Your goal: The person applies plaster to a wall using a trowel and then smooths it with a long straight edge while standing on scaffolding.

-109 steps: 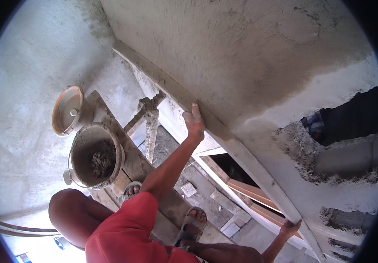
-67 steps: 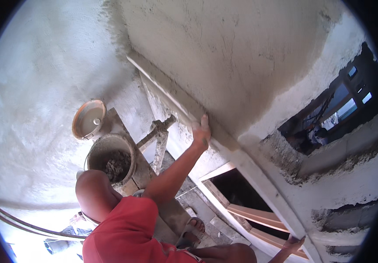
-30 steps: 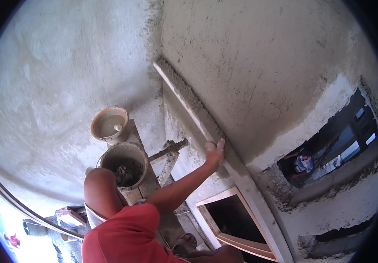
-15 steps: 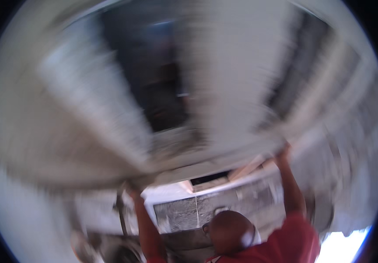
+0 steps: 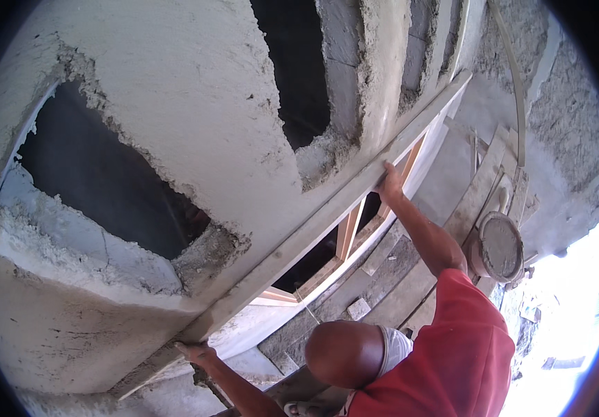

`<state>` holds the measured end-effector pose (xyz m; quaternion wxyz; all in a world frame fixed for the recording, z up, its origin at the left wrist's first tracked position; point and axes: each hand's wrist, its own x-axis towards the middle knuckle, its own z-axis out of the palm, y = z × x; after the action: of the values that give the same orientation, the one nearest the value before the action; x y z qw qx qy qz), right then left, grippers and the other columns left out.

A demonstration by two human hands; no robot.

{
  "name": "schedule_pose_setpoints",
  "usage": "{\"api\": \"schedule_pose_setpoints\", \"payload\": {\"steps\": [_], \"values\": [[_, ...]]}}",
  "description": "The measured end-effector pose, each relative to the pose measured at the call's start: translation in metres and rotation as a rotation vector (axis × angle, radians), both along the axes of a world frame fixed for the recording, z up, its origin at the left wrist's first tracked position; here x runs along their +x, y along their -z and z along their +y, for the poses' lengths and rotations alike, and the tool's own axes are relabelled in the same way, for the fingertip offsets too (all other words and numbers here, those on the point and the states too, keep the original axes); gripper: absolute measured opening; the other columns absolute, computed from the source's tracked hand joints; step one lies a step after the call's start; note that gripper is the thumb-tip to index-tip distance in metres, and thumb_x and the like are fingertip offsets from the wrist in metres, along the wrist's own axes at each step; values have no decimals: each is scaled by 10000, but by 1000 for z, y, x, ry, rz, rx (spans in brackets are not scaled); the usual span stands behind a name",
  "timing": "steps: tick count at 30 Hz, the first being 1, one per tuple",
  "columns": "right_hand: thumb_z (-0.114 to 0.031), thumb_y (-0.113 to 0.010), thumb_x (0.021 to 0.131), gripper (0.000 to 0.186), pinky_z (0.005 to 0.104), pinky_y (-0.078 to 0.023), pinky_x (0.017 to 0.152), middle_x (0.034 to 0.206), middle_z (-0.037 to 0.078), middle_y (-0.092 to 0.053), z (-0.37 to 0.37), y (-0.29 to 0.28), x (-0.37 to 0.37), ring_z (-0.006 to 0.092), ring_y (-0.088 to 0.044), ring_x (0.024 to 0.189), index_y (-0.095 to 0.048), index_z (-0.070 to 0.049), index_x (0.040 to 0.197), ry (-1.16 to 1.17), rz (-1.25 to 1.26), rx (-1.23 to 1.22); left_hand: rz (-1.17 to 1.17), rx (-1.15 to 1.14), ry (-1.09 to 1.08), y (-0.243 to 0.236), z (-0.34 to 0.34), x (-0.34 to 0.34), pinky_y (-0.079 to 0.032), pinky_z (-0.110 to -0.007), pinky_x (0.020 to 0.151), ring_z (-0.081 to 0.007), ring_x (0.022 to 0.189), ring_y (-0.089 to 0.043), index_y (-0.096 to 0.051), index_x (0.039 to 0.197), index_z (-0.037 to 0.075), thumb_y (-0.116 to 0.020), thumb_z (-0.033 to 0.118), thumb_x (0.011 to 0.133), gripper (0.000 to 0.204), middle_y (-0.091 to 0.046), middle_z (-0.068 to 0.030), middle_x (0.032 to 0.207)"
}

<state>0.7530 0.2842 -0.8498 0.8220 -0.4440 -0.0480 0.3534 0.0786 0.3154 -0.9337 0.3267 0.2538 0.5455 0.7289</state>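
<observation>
A long, straight wooden board (image 5: 327, 212) lies slantwise along the plastered wall (image 5: 195, 76), running from the lower left to the upper right. Grey mortar coats its lower-left stretch. My left hand (image 5: 196, 353) is closed on the edge near that lower end. Farther up, my right hand (image 5: 391, 186) grips the same edge, its arm stretched out. On both hands some of the fingers are hidden by the board. Above it the wall has rough-edged openings, a wide dark one (image 5: 111, 170) at left and a narrower one (image 5: 292, 69) at the top.
Below the board is a wooden window frame (image 5: 345, 236) with dark gaps. Several planks (image 5: 410, 295) form a walkway beneath me. A round bucket of grey mortar (image 5: 501, 247) stands at right. My bent knee (image 5: 344, 353) is between my arms.
The view has turned and sharpened from a blur, so the board now runs diagonally instead of nearly level. Both hands are still at the board.
</observation>
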Motion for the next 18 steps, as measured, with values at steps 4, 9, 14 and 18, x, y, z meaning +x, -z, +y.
{"api": "schedule_pose_setpoints", "payload": {"steps": [4, 9, 14, 18], "values": [[-319, -492, 867, 533, 531, -437, 882, 1232, 176, -485, -10, -21, 49, 338, -514, 1100, -371, 3, 1275, 10, -29, 56, -237, -61, 24, -81, -8, 54, -359, -551, 931, -287, 1192, -406, -308, 1370, 45, -415, 493, 916, 646, -363, -132, 1369], [-208, -623, 805, 458, 342, -501, 645, 1042, 119, -550, 30, -80, 72, 240, -578, 902, -470, 13, 1176, 24, -20, 107, -64, 142, 99, -94, 14, 3, -319, -542, 964, -287, 1207, -399, -329, 1359, 52, -464, 458, 904, 625, -364, -115, 1373], [-4, -598, 720, 618, 369, -443, 863, 1177, 167, -531, 27, -90, 51, 268, -547, 1009, -384, -19, 1299, -144, -1467, -387, -49, -74, -15, -147, 2, 15, -361, -401, 990, -249, 1253, -371, -274, 1405, 141, -442, 444, 899, 614, -335, -91, 1409], [41, -493, 753, 523, 381, -425, 923, 1119, 163, -583, -11, -59, 168, 283, -554, 1036, -469, -9, 1273, -24, -1401, -227, -157, -224, -111, -168, 25, 61, -416, -319, 832, -193, 1025, -440, -318, 1278, 65, -448, 407, 910, 519, -395, -109, 1205]]}}
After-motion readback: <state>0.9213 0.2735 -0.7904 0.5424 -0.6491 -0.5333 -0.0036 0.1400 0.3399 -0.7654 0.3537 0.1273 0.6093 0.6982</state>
